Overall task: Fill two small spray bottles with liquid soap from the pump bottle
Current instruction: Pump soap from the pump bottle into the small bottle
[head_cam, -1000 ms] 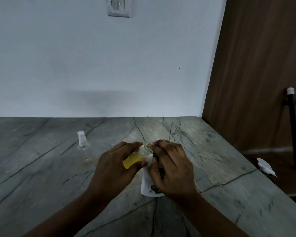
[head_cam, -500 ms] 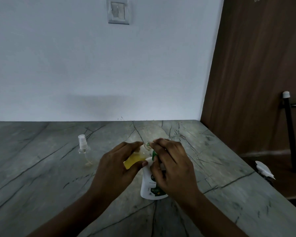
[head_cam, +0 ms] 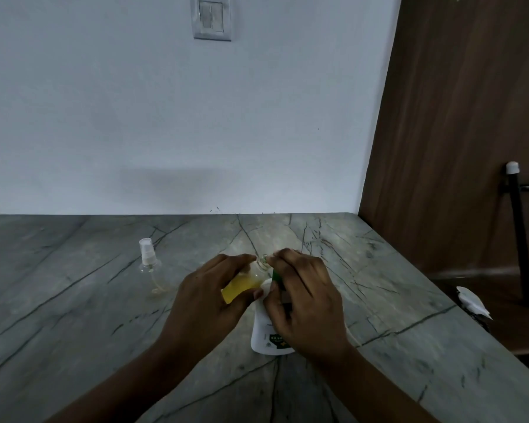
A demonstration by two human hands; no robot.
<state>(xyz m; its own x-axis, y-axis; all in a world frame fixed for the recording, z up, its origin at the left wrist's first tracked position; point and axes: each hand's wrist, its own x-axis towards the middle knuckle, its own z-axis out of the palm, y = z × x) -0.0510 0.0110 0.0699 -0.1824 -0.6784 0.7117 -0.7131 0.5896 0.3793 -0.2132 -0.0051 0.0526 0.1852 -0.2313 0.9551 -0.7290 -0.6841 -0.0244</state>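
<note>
- Our left hand [head_cam: 208, 300] wraps its fingers and thumb around the small spray bottle [head_cam: 242, 283]. The bottle has no cap and is tipped, with its open neck pointing toward 1 o'clock.
- Our right hand [head_cam: 303, 300] curls over the green pump head [head_cam: 277, 274] of the pump bottle [head_cam: 264, 334], fingertips pressing on top. The hand hides the nozzle tip, so we cannot tell whether it sits inside the neck.
- The held bottle shows yellow soap in its lower body and a clear upper part, so we judge the fill to be partway along.
- To do this well, we should keep the narrow neck right under the nozzle and press slowly, one stroke at a time. We should pause between strokes so the thick soap can slide down and not back up at the mouth.
- Less tilt would help as the level rises, or soap may run over our thumb.
- The pump bottle is white, smooth and rounded, with a green label low on its front. It stands on the countertop [head_cam: 74, 315], which is grey stone with dark veins and a slick look.
- The second spray bottle [head_cam: 148, 264] stands at 10 o'clock, well apart from our hands. It is clear, looks empty, and has its white sprayer on.
- Farther out, a wall switch [head_cam: 211, 18] is at 12 o'clock and a wooden door [head_cam: 471, 117] at 2 o'clock.
</note>
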